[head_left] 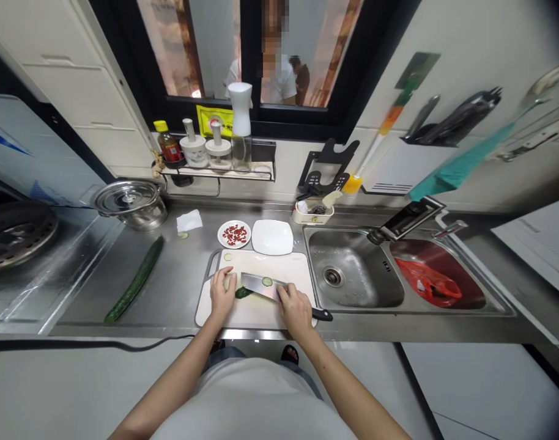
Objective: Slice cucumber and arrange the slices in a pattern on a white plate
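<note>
Low center: your right hand (pixel 296 310) grips the shiny, broad-bladed knife (pixel 261 285); your left hand (pixel 223 292), fingers curved, sits left beside bumpy green cucumber (pixel 243 293) on the smooth white board (pixel 256 315). Farther: square glossy plate (pixel 273 237).

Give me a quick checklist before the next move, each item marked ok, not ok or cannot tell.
1. Cleaver held: ok, the right hand has it, with the handle's end sticking out past the hand.
2. Blade face free of slices: not ok, a cucumber slice is on it.
3. Left hand touching no part of the blade: cannot tell, the fingers are very near its tip.
4. Cut cucumber piece on the cutting board: ok, partly hidden by the blade.
5. Board secured against slipping: cannot tell.
6. White rectangular plate near the board: ok, just beyond it.
</note>
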`<state>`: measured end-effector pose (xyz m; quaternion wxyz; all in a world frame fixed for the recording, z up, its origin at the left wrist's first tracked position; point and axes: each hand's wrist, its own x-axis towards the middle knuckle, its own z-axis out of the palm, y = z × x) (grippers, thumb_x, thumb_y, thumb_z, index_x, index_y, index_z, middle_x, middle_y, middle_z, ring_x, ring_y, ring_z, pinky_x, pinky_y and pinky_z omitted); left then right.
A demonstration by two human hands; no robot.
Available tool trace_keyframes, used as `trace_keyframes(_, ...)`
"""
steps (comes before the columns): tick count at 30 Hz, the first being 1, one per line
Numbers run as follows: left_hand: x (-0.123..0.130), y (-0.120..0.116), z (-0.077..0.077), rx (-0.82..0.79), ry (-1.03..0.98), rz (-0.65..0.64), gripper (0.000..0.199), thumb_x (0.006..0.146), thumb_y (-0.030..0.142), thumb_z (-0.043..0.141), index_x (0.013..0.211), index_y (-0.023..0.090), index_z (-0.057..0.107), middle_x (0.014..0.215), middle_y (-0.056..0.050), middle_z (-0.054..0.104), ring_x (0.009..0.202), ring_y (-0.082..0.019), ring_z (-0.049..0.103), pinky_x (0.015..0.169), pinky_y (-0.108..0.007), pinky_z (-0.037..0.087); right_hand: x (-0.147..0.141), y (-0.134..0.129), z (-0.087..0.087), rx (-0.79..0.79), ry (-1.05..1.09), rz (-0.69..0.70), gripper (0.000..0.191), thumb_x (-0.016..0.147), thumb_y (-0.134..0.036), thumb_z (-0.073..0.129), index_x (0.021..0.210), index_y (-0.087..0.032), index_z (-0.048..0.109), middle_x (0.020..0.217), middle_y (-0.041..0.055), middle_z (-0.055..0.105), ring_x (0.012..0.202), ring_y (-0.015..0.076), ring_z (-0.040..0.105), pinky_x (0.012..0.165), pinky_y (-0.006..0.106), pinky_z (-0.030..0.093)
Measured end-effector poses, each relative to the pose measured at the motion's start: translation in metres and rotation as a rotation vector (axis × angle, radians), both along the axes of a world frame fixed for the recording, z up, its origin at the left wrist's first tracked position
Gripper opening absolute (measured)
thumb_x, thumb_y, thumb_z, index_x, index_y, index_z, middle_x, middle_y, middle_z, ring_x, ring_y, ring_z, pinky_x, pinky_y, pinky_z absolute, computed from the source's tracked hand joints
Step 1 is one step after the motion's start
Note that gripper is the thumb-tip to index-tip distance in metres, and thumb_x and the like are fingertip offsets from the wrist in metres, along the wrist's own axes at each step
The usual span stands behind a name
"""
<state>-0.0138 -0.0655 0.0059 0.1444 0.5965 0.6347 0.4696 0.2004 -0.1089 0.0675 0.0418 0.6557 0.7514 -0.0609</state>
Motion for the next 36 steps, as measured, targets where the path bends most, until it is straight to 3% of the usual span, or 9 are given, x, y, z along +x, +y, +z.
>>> trace_keyframes(3, 0.004, 0.008, 0.025, -0.043, 0.14, -0.21, 0.03, 0.085, 0.041, 0.055, 0.107, 0.023, 0.063, 0.109, -0.007, 0.063, 0.106, -0.024, 0.053, 0.095, -0.041, 0.039, 0.001, 0.0, -0.003, 0.129, 0.012, 0.054, 0.032, 0.093, -0.017, 0.037, 0.117, -0.022, 0.058, 0.106, 0.0102, 0.057, 0.083, 0.0173, 0.052, 0.074, 0.028, 0.033)
trace_keyframes(5, 0.011, 0.011, 0.041, -0.153, 0.257, -0.344, 0.034, 0.081, 0.047, 0.059, 0.108, 0.026, 0.064, 0.114, -0.005, 0.062, 0.11, -0.024, 0.051, 0.099, -0.042, 0.035, 0.001, 0.0, -0.005, 0.253, 0.015, 0.094, 0.029, 0.092, -0.016, 0.04, 0.114, -0.022, 0.059, 0.105, 0.0094, 0.058, 0.079, 0.016, 0.051, 0.071, 0.028, 0.032)
trace_keyframes(8, 0.022, 0.012, 0.055, -0.288, 0.338, -0.42, 0.035, 0.079, 0.052, 0.06, 0.102, 0.027, 0.067, 0.113, -0.004, 0.062, 0.111, -0.025, 0.051, 0.101, -0.043, 0.03, 0.001, -0.001, -0.01, 0.42, 0.006, 0.149, 0.026, 0.091, -0.016, 0.044, 0.111, -0.022, 0.06, 0.107, 0.0092, 0.059, 0.075, 0.0148, 0.05, 0.069, 0.028, 0.031)
trace_keyframes(15, 0.03, 0.018, 0.051, -0.39, 0.237, -0.462, 0.026, 0.08, 0.045, 0.058, 0.092, 0.025, 0.07, 0.098, -0.003, 0.068, 0.097, -0.021, 0.058, 0.093, -0.036, 0.037, 0.003, -0.003, -0.015, 0.445, 0.014, 0.184, 0.026, 0.093, -0.017, 0.042, 0.111, -0.022, 0.06, 0.109, 0.0091, 0.059, 0.074, 0.0145, 0.049, 0.068, 0.029, 0.03)
trace_keyframes(25, 0.029, 0.03, 0.03, -0.364, 0.026, -0.341, 0.018, 0.078, 0.038, 0.061, 0.08, 0.022, 0.068, 0.088, -0.002, 0.069, 0.088, -0.017, 0.061, 0.082, -0.029, 0.044, 0.007, -0.003, -0.019, 0.35, -0.014, 0.158, 0.028, 0.094, -0.017, 0.04, 0.112, -0.022, 0.06, 0.109, 0.0085, 0.06, 0.076, 0.0154, 0.05, 0.069, 0.029, 0.029)
trace_keyframes(31, 0.014, 0.04, 0.019, -0.489, -0.142, -0.021, 0.025, 0.079, 0.044, 0.06, 0.085, 0.021, 0.067, 0.08, -0.002, 0.069, 0.076, -0.016, 0.063, 0.071, -0.026, 0.045, 0.017, -0.004, -0.019, 0.271, 0.001, 0.116, 0.03, 0.09, -0.013, 0.042, 0.111, -0.021, 0.061, 0.108, 0.0089, 0.059, 0.077, 0.0151, 0.05, 0.069, 0.028, 0.03)
trace_keyframes(36, -0.005, 0.058, 0.001, -0.568, -0.108, 0.12, 0.021, 0.079, 0.036, 0.06, 0.093, 0.022, 0.067, 0.086, -0.002, 0.07, 0.081, -0.017, 0.063, 0.073, -0.026, 0.043, 0.025, -0.004, -0.019, 0.256, -0.015, 0.055, 0.029, 0.088, -0.015, 0.046, 0.111, -0.023, 0.062, 0.105, 0.008, 0.058, 0.071, 0.0138, 0.049, 0.065, 0.027, 0.03)
